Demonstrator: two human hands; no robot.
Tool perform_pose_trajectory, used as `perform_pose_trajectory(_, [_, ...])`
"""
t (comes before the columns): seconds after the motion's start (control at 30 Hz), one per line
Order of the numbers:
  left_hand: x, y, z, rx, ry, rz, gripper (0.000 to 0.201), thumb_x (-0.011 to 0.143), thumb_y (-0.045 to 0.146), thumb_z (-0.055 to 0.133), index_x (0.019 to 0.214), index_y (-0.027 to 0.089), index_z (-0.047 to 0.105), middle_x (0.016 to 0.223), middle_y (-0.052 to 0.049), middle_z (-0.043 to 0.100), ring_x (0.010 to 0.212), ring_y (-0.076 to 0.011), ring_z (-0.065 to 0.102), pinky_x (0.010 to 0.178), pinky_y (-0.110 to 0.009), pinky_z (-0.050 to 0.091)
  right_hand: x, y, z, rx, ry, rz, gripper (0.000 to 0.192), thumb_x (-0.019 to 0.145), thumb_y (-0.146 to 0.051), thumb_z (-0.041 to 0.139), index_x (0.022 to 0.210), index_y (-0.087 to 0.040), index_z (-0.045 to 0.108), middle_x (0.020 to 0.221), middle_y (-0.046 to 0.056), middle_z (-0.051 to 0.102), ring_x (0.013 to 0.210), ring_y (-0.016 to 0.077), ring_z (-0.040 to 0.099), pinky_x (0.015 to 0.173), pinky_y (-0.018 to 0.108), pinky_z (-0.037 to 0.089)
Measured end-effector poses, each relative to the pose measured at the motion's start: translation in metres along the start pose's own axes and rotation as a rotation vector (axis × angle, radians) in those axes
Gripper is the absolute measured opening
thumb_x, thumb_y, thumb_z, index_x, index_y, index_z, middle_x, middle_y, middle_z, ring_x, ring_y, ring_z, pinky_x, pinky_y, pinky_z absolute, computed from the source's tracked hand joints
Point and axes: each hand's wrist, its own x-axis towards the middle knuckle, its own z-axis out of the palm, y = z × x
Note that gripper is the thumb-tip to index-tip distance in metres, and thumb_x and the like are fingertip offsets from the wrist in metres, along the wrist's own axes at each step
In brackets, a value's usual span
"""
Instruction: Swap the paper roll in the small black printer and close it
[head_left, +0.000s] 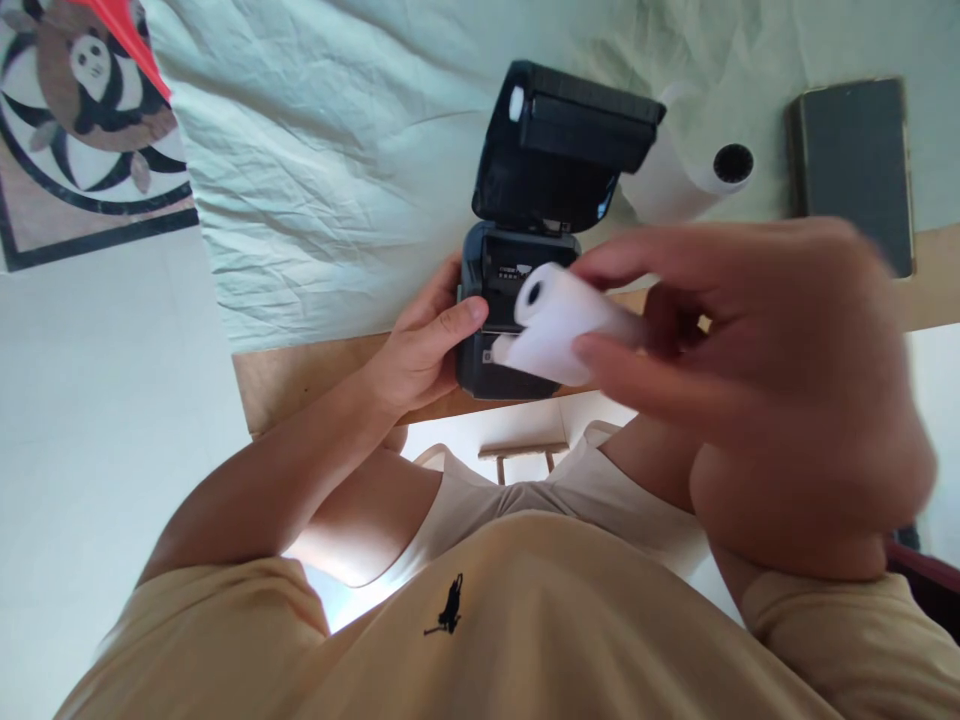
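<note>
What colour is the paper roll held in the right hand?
White, with a dark hollow core; the paper roll shows best in the head view, pinched by the right hand.

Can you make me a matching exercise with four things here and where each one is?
1 printer
2 paper roll
3 spare roll
4 phone

A held in the right hand
B flat at the table's far right
C steadied by the left hand, lid open
D lying on the cloth behind the printer

Pairs: 1-C, 2-A, 3-D, 4-B
</note>
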Motion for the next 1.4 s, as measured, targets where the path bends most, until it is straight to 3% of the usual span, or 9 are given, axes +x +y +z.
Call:
perform_pose_trajectory(0.13, [0.002, -0.002, -0.002, -0.031, 0.04, 0.078, 0.036, 0.092, 0.035, 0.072, 0.125, 0.022, 0.064, 0.11, -0.005, 0.076, 0.108, -0.0237, 0.076, 0.087, -0.035, 0.066, 0.013, 0.027, 0.004, 0.673, 0.355, 0.309, 0.008, 0.08, -0.03, 0.054, 0.081, -0.026, 0.061, 0.086, 0.005, 0.059, 0.072, 0.0172, 0.055, 0.053, 0.031, 0.037])
perform_pose_trajectory(0.2, [0.003, -0.002, -0.003, -0.033, 0.076, 0.132, 0.034, 0.092, 0.035, 0.07, 0.124, 0.023, 0.065, 0.107, -0.004, 0.076, 0.113, -0.024, 0.074, 0.091, -0.035, 0.065, 0.025, 0.045, 0.016, 0.755, 0.336, 0.367, 0.025, 0.083, -0.038, 0.039, 0.095, -0.026, 0.058, 0.087, 0.007, 0.057, 0.063, 0.0169, 0.048, 0.046, 0.03, 0.029])
perform_pose_trajectory(0.27, [0.004, -0.001, -0.005, -0.01, 0.123, 0.163, 0.032, 0.092, 0.033, 0.069, 0.122, 0.023, 0.066, 0.106, -0.003, 0.077, 0.119, -0.0233, 0.072, 0.096, -0.033, 0.063, 0.034, 0.059, 0.03, 0.775, 0.391, 0.338, 0.022, 0.079, -0.041, 0.048, 0.094, -0.027, 0.056, 0.077, 0.002, 0.05, 0.056, 0.0135, 0.041, 0.042, 0.027, 0.022])
perform_pose_trajectory(0.43, [0.009, 0.005, -0.013, 0.087, 0.152, 0.248, 0.028, 0.089, 0.032, 0.071, 0.116, 0.024, 0.07, 0.105, 0.0, 0.077, 0.127, -0.0214, 0.068, 0.103, -0.031, 0.06, 0.033, 0.071, 0.053, 0.516, 0.308, 0.084, 0.024, 0.081, -0.038, 0.068, 0.08, -0.025, 0.048, 0.072, -0.003, 0.049, 0.066, 0.0114, 0.047, 0.064, 0.029, 0.044])
perform_pose_trajectory(0.6, [0.014, 0.009, -0.027, 0.143, 0.031, 0.166, 0.036, 0.092, 0.039, 0.069, 0.123, 0.022, 0.069, 0.105, -0.003, 0.077, 0.112, -0.0222, 0.075, 0.088, -0.03, 0.066, 0.03, 0.068, 0.054, 0.149, 0.245, -0.044, 0.024, 0.084, -0.038, 0.064, 0.078, -0.025, 0.045, 0.075, 0.0, 0.054, 0.075, 0.0176, 0.054, 0.075, 0.036, 0.044])
perform_pose_trajectory(0.83, [0.008, 0.014, -0.017, 0.115, 0.106, 0.087, 0.031, 0.093, 0.037, 0.067, 0.119, 0.021, 0.07, 0.104, -0.002, 0.076, 0.097, -0.0175, 0.076, 0.075, -0.023, 0.063, 0.032, 0.067, 0.048, 0.009, 0.351, -0.004, 0.023, 0.093, -0.046, 0.058, 0.086, -0.026, 0.049, 0.088, 0.005, 0.065, 0.085, 0.0212, 0.062, 0.08, 0.037, 0.048])
perform_pose_trajectory(1.2, [0.008, 0.014, -0.017, 0.032, 0.178, 0.104, 0.033, 0.078, 0.026, 0.071, 0.111, 0.023, 0.068, 0.101, 0.0, 0.075, 0.086, -0.0169, 0.073, 0.069, -0.027, 0.062, 0.03, 0.061, 0.046, -0.211, 0.058, 0.163, 0.039, 0.093, -0.027, 0.058, 0.131, -0.023, 0.053, 0.131, 0.009, 0.068, 0.118, 0.0224, 0.064, 0.105, 0.038, 0.047])
perform_pose_trajectory(1.3, [0.008, 0.014, -0.017, 0.019, 0.174, 0.096, 0.033, 0.079, 0.026, 0.071, 0.111, 0.022, 0.066, 0.101, 0.0, 0.075, 0.087, -0.0169, 0.073, 0.071, -0.028, 0.062, 0.021, 0.059, 0.045, -0.186, 0.147, 0.066, 0.052, 0.088, -0.024, 0.064, 0.138, -0.02, 0.05, 0.137, 0.011, 0.067, 0.126, 0.0247, 0.063, 0.106, 0.041, 0.051])
perform_pose_trajectory(1.4, [0.008, 0.016, -0.014, 0.02, 0.16, 0.061, 0.032, 0.081, 0.026, 0.071, 0.112, 0.024, 0.065, 0.104, -0.001, 0.075, 0.091, -0.0177, 0.072, 0.076, -0.03, 0.061, 0.009, 0.069, 0.031, -0.202, 0.409, -0.194, 0.04, 0.087, -0.029, 0.069, 0.125, -0.02, 0.061, 0.122, 0.011, 0.07, 0.115, 0.0261, 0.067, 0.092, 0.04, 0.056])
